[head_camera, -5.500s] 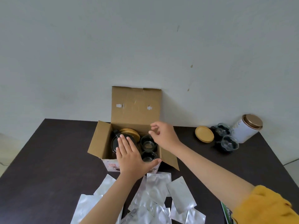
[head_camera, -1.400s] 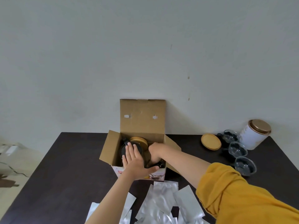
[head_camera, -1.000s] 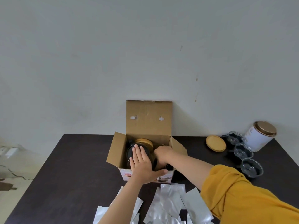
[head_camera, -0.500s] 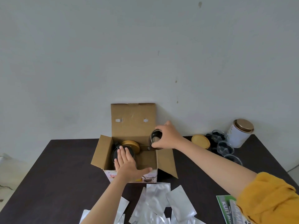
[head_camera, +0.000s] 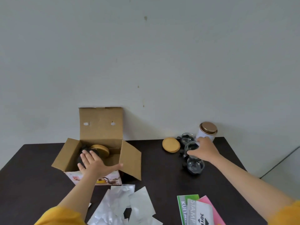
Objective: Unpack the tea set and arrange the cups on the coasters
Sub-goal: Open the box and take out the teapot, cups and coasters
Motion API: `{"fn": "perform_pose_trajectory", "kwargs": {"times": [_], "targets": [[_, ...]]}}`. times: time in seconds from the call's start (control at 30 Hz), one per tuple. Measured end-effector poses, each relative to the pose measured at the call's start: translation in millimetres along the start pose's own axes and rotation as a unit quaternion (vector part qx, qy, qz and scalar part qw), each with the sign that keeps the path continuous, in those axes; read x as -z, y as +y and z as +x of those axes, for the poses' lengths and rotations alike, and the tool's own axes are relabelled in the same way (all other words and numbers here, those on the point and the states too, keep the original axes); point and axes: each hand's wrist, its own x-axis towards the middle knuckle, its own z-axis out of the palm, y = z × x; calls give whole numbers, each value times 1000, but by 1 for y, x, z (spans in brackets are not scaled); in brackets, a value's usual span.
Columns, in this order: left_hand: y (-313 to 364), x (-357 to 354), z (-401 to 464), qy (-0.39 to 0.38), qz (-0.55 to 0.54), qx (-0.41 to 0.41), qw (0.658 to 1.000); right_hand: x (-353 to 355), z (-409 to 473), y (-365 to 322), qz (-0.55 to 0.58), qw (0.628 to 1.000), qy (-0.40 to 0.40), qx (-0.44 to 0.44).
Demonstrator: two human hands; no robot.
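On the dark table (head_camera: 162,184), an open cardboard box (head_camera: 97,153) stands against the wall, its lid flap upright and its side flaps spread. Over the box's front edge the left hand (head_camera: 95,164) lies flat, fingers spread, its grip wide and closed on nothing; the palm rests on a dark round item inside the box, next to a stack of wooden discs (head_camera: 100,149) also inside.

Well to the right of the box, the right hand (head_camera: 203,151) curls its grip around a small glass cup (head_camera: 190,147), thumb on the near side and fingers over the rim. Whether that cup touches the table cannot be told. Two more glass cups flank it: one behind (head_camera: 186,137), nearer the wall, and one in front (head_camera: 194,166), closer to the table's near edge. A wooden coaster stack (head_camera: 171,145) lies between the box and these cups, just left of them. A white canister with a bronze lid (head_camera: 207,132) stands behind the right hand by the wall.

In front of the box, silvery foil pouches (head_camera: 123,207) lie scattered, and right of them sit green, grey and pink printed leaflets (head_camera: 198,210). Yellow sleeves (head_camera: 285,213) show at the picture's lower corners.
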Motion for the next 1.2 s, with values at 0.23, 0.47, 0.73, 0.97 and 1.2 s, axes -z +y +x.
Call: {"fn": "perform_pose_trajectory", "kwargs": {"times": [0.23,0.47,0.73,0.97,1.2], "targets": [[17,7,4,-24,4,49,999,23,26,97,-12,996,49,-77],[24,6,4,-24,4,70,997,4,54,117,-23,994,23,-105],[23,1,12,-21,9,80,997,-30,75,119,-31,991,14,-133],[20,-1,14,-9,16,66,998,-31,81,117,-33,993,9,-112],[19,1,9,5,17,49,999,-34,55,94,-12,995,50,-88]]}}
